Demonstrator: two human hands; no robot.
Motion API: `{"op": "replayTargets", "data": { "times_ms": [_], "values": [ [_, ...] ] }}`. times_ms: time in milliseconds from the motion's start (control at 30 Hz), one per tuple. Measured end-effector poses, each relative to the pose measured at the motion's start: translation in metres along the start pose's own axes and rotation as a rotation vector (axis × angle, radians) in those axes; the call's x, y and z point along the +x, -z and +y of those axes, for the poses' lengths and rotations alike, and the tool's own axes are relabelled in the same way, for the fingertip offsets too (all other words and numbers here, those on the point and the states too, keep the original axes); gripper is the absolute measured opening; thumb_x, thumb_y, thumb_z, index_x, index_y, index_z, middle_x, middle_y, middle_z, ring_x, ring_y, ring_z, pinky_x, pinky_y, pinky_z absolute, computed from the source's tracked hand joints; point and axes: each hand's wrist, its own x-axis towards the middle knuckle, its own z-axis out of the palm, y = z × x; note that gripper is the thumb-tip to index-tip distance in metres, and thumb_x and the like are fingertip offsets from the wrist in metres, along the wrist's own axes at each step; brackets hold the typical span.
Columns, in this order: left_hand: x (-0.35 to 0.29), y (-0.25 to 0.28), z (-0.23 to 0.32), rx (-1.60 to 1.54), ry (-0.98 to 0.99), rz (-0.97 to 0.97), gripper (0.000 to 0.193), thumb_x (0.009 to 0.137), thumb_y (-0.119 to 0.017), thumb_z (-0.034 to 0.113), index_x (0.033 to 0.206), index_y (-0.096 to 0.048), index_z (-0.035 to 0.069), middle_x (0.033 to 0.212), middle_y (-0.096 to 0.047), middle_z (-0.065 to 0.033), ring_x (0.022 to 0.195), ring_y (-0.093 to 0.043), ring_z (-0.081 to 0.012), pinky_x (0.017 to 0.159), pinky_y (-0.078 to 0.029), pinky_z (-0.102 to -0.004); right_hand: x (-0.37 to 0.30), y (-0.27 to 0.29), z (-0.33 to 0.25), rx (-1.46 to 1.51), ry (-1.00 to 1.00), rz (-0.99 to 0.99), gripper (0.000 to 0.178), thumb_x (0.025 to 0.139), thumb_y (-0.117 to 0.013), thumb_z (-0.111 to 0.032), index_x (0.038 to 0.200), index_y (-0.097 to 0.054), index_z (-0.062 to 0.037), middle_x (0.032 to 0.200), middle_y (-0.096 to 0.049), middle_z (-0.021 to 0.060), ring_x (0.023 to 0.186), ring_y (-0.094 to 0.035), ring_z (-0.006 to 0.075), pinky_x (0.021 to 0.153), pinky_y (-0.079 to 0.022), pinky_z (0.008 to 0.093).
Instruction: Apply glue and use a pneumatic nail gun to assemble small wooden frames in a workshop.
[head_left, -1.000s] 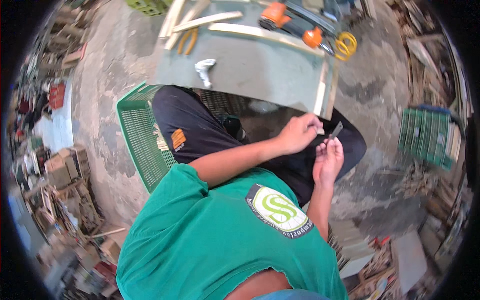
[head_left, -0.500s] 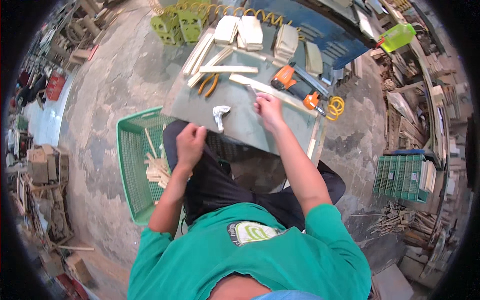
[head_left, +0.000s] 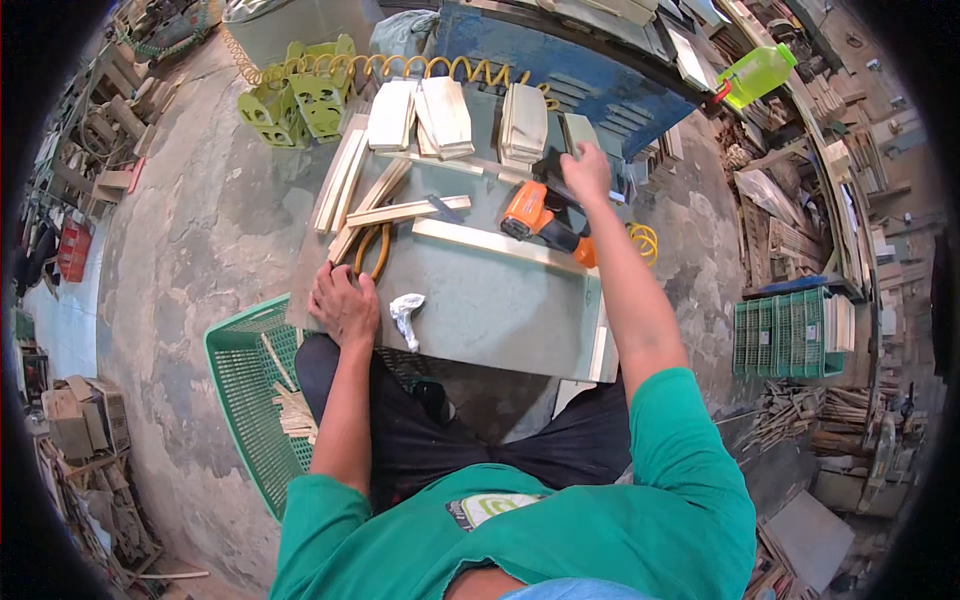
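Note:
My left hand (head_left: 346,306) rests at the table's left front edge, fingers spread and empty. Just beyond its fingertips lie pliers with orange handles (head_left: 374,252), and a crumpled white piece (head_left: 405,318) is to its right. My right hand (head_left: 587,174) reaches over an orange and black nail gun (head_left: 528,212). Its fingers are curled at a dark part beside the gun's magazine; what they grip is mostly hidden. A short grey metal strip (head_left: 443,208), which looks like joined nails, lies across a wooden strip (head_left: 400,213). A longer wooden strip (head_left: 490,243) lies before the gun.
Stacked wooden boards (head_left: 443,112) line the table's (head_left: 470,320) far side. A yellow coiled hose (head_left: 440,66) runs behind them. Left of my legs stands a green basket (head_left: 240,385) with wood offcuts. Green crates (head_left: 780,335) are at the right.
My right hand has left the grey metal strip on the wood and moved far and right to the nail gun. My left hand has gone forward onto the table edge, its fingers spreading. The view has shifted.

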Motion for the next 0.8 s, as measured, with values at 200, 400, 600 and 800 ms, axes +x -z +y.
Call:
{"op": "replayTargets", "data": {
  "times_ms": [200,400,600,800],
  "values": [
    [0.000,-0.008,-0.008,0.052,-0.018,0.034,0.033,0.085,-0.072,0.029,0.114,-0.065,0.014,0.139,-0.055,-0.0071,0.136,-0.048,-0.0282,0.115,-0.029,-0.0512,0.044,-0.012,0.036,-0.347,-0.292,-0.236,0.085,0.079,-0.081,-0.046,0.143,-0.045,-0.0037,0.140,-0.055,0.0272,0.132,-0.053,0.0414,0.109,-0.046,0.0511],
    [0.001,-0.007,-0.012,0.045,-0.045,0.081,0.032,0.084,-0.072,0.028,0.113,-0.065,0.014,0.137,-0.056,-0.0072,0.133,-0.049,-0.0280,0.114,-0.030,-0.0518,0.029,-0.023,0.015,-0.446,-0.283,-0.228,0.091,0.076,-0.086,-0.041,0.145,-0.042,-0.0034,0.149,-0.046,0.0246,0.135,-0.050,0.0450,0.111,-0.046,0.0509],
    [0.003,-0.012,-0.004,0.014,-0.063,0.106,0.032,0.084,-0.072,0.027,0.111,-0.064,0.015,0.137,-0.056,-0.0076,0.132,-0.049,-0.0282,0.114,-0.030,-0.0522,0.037,-0.024,0.017,-0.374,-0.400,-0.237,0.089,0.076,-0.086,-0.042,0.145,-0.042,-0.0056,0.142,-0.055,0.0257,0.133,-0.053,0.0431,0.110,-0.047,0.0496],
    [0.000,-0.007,-0.014,0.029,-0.035,0.083,0.033,0.085,-0.071,0.029,0.113,-0.064,0.015,0.138,-0.056,-0.0077,0.135,-0.048,-0.0288,0.115,-0.030,-0.0521,0.028,-0.002,0.004,-0.127,-0.378,-0.220,0.070,0.080,-0.081,-0.036,0.134,-0.054,-0.0006,0.126,-0.068,0.0259,0.120,-0.065,0.0387,0.103,-0.050,0.0468]
  ]
}}
